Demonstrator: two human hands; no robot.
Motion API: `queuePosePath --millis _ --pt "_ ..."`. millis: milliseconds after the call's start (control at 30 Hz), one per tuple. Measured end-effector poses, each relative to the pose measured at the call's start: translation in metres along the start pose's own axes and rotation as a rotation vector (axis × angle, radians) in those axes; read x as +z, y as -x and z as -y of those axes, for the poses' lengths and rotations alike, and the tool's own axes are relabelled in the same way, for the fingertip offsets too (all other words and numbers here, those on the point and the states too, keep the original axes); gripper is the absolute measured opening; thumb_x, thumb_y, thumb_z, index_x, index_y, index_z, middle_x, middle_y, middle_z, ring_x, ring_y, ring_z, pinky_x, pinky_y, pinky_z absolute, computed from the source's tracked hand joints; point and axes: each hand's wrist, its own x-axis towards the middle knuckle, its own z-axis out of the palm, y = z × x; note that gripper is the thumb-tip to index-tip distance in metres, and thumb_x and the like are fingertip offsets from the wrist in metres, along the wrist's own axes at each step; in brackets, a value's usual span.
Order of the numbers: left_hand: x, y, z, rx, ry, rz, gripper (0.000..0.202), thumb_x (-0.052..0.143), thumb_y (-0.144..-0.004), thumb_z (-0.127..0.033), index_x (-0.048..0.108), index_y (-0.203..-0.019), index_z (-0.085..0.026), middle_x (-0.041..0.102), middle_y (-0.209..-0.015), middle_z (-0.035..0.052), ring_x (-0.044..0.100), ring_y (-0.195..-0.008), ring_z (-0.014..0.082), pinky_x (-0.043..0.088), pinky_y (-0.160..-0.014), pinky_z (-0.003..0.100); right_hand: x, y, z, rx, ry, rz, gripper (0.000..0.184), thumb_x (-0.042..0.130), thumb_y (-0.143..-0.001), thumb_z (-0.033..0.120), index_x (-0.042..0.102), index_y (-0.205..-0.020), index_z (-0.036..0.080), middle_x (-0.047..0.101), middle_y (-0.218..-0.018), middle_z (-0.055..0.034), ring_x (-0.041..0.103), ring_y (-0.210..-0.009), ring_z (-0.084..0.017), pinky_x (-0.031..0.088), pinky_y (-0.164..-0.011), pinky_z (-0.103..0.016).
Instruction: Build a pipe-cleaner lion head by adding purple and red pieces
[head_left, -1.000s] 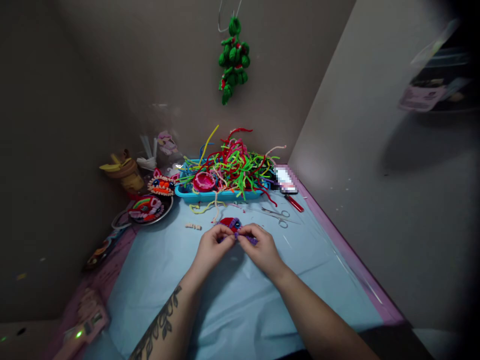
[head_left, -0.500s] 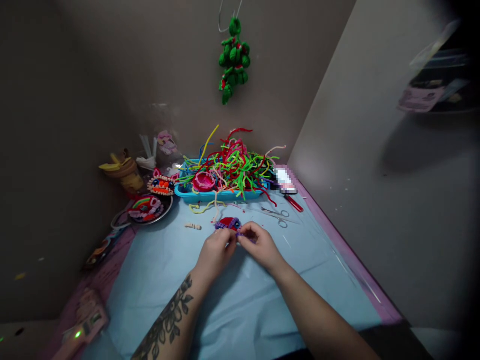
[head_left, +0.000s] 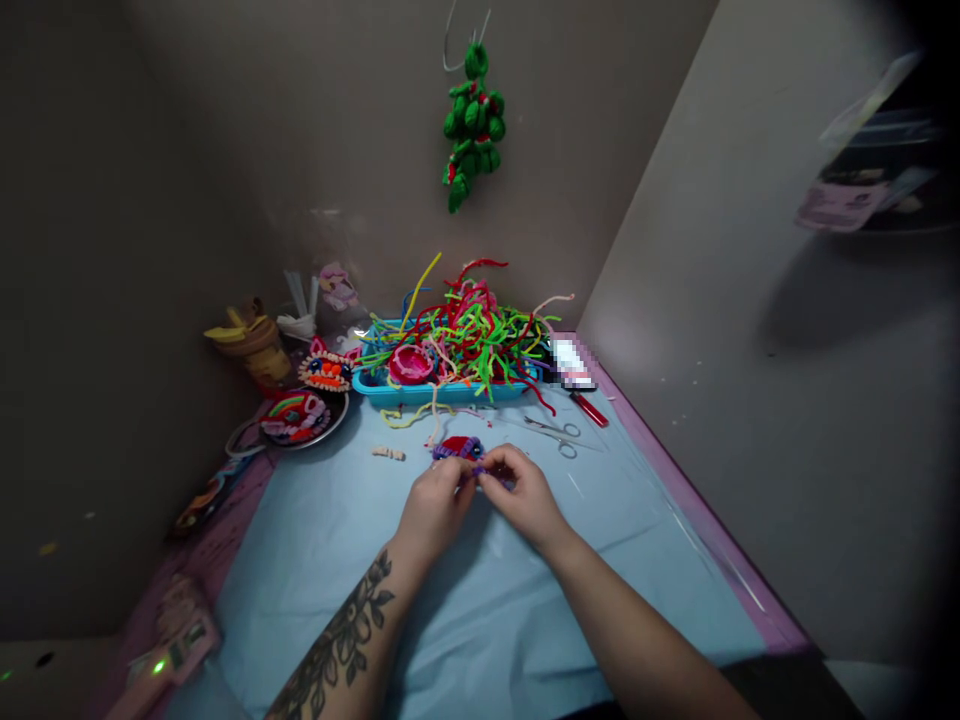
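My left hand [head_left: 435, 508] and my right hand [head_left: 529, 502] meet over the middle of the table, fingertips pinched close together. Between them shows a small purple fuzzy strip, seemingly a pipe cleaner [head_left: 478, 472]; my fingers hide most of it. Just beyond the fingertips lies a red fuzzy piece with a purple edging [head_left: 457, 447]. Whether it touches my fingers I cannot tell. Some short cream pieces [head_left: 388, 454] lie to the left. Scissors [head_left: 556, 435] rest to the right, near a red-handled tool [head_left: 589, 409].
A blue tray [head_left: 450, 393] heaped with colourful pipe cleaners stands at the back. Left of it are a round dish [head_left: 330, 432] holding a fuzzy craft piece and a brown pot [head_left: 259, 350]. A pink glue gun [head_left: 169, 655] lies front left. A phone [head_left: 574, 362] sits back right.
The view has shifted slightly. Both hands stay pinched together in nearly the same spot, with only small finger movements around the purple strip.
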Motion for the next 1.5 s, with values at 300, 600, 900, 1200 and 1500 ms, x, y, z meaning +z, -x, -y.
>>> queuePosePath --millis 300,600,900,1200,1500 --pt "0.0 -0.001 0.0 0.055 -0.054 -0.028 0.008 0.05 -0.086 -0.018 0.056 -0.091 -0.02 0.065 -0.08 0.004 0.062 -0.074 0.0162 0.049 -0.066 0.027 -0.003 0.0 0.004 -0.089 0.065 -0.055 0.008 0.055 -0.074 0.013 0.054 -0.072 0.021 0.054 -0.083 -0.003 0.054 -0.08 -0.017 0.045 -0.064 -0.026" --pt "0.0 -0.002 -0.002 0.109 -0.046 -0.03 0.008 0.05 -0.086 -0.017 0.057 -0.089 -0.019 0.067 -0.079 0.0055 0.062 -0.073 0.0172 0.048 -0.066 0.028 -0.001 -0.002 0.01 -0.029 0.049 -0.132 0.014 0.051 -0.075 0.014 0.051 -0.063 0.02 0.053 -0.077 -0.0023 0.053 -0.073 -0.017 0.042 -0.06 -0.025" --pt "0.002 -0.002 0.0 0.102 0.075 -0.047 0.007 0.05 -0.085 -0.016 0.056 -0.085 -0.02 0.069 -0.089 0.0061 0.064 -0.083 0.0169 0.05 -0.075 0.03 0.0 -0.001 0.009 -0.033 0.065 -0.137 0.015 0.053 -0.077 0.013 0.054 -0.064 0.02 0.053 -0.075 -0.0023 0.054 -0.072 -0.016 0.043 -0.061 -0.026" --pt "-0.011 -0.016 -0.015 -0.449 0.741 -0.1 0.02 0.064 -0.074 -0.023 0.044 -0.075 -0.02 0.064 -0.078 0.0 0.061 -0.074 0.0137 0.047 -0.071 0.025 -0.005 0.001 0.006 -0.3 0.092 -0.027 0.024 0.062 -0.078 0.016 0.06 -0.1 0.023 0.06 -0.101 -0.0069 0.055 -0.1 -0.022 0.045 -0.088 -0.038" --pt "-0.012 -0.016 -0.006 -0.431 0.727 0.041 0.015 0.063 -0.075 -0.022 0.05 -0.08 -0.018 0.058 -0.075 -0.0003 0.057 -0.072 0.0134 0.042 -0.066 0.024 -0.006 0.001 0.005 -0.273 0.128 0.05 0.016 0.057 -0.085 0.018 0.061 -0.1 0.023 0.061 -0.09 -0.0045 0.057 -0.086 -0.019 0.046 -0.076 -0.03"
